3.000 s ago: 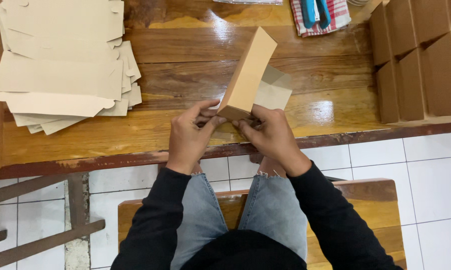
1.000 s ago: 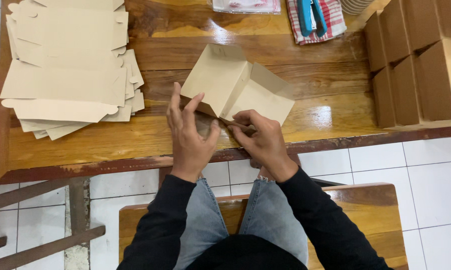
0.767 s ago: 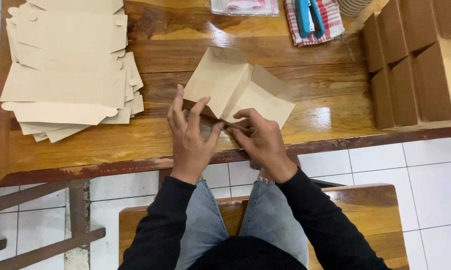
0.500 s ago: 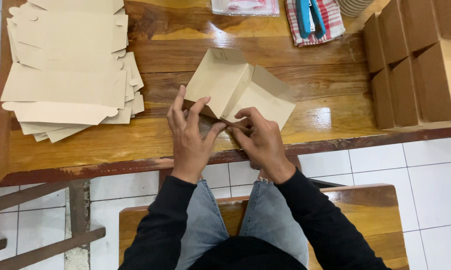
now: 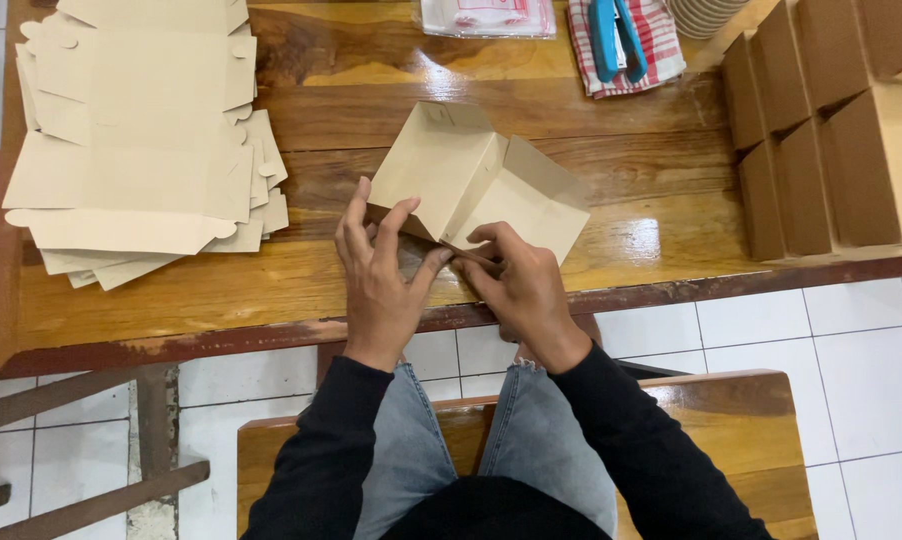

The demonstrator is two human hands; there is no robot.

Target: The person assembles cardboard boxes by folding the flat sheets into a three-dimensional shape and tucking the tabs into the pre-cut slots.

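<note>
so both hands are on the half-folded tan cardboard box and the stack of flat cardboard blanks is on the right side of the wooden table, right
Not quite. The head view shows the stack of flat tan cardboard blanks on the left side of the glossy wooden table, not the right. The left hand and right hand are indeed on the half-folded tan cardboard box.
</note>
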